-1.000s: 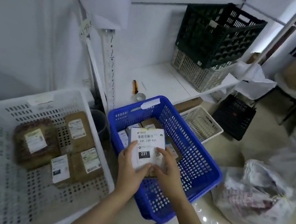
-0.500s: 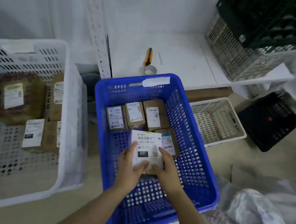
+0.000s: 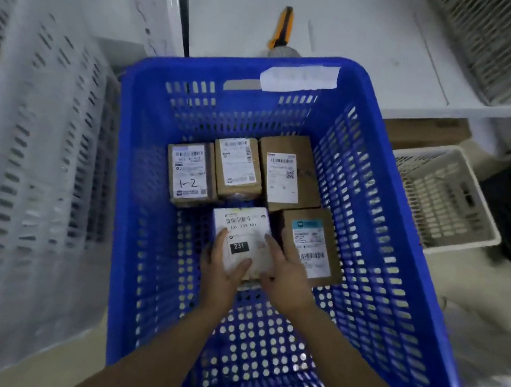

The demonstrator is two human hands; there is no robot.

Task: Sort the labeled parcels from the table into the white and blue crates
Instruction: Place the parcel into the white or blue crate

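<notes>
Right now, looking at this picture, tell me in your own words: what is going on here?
A person's left hand and right hand grip a white parcel labelled 231, low inside the blue crate. Four brown labelled boxes already lie on its floor, beyond and beside it. The white crate stands to the left.

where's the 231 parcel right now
In the head view the 231 parcel is inside the blue crate, held between the left hand and right hand, just left of the teal-labelled box, with the 1-2 box diagonally beyond it, leftward.
</notes>
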